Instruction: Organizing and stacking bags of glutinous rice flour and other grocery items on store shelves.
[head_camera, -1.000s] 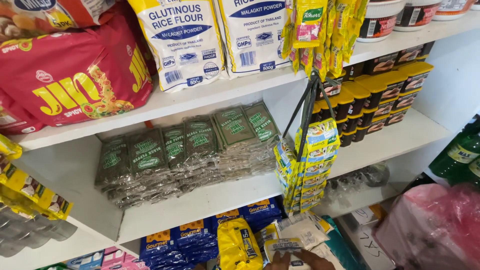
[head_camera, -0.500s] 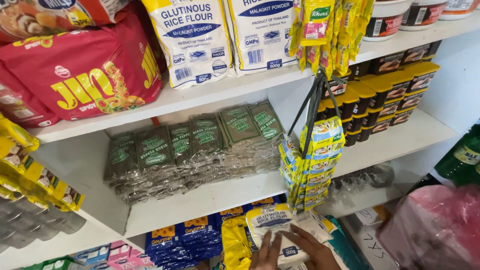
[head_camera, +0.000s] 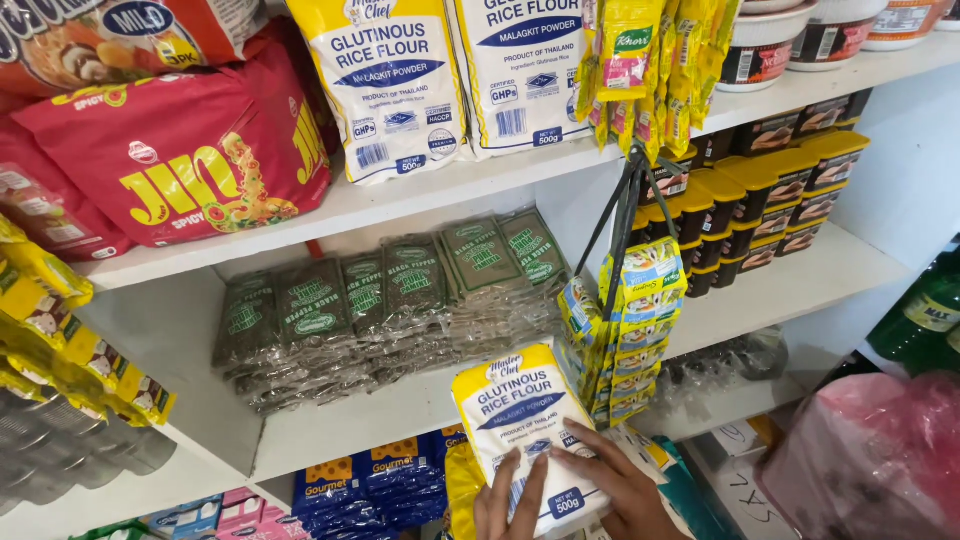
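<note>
Both hands, left (head_camera: 510, 500) and right (head_camera: 620, 490), grip a soft white-and-yellow flour bag (head_camera: 525, 425) with fingers spread flat over its front, holding it upright low before the white shelf (head_camera: 330, 420). Just right of the hands hang strips of glossy yellow sachets (head_camera: 625, 330) (nearly touching the bag). Above and left of them lie flat clear packets of dark pepper (head_camera: 390, 300); higher stand two more flour bags (head_camera: 460, 80).

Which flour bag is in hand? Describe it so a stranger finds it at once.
Start at the white shelving; two matching flour bags stand on an upper shelf. The held flour bag is lowest, in front of the pepper packets, gripped by the left hand and right hand.
</note>
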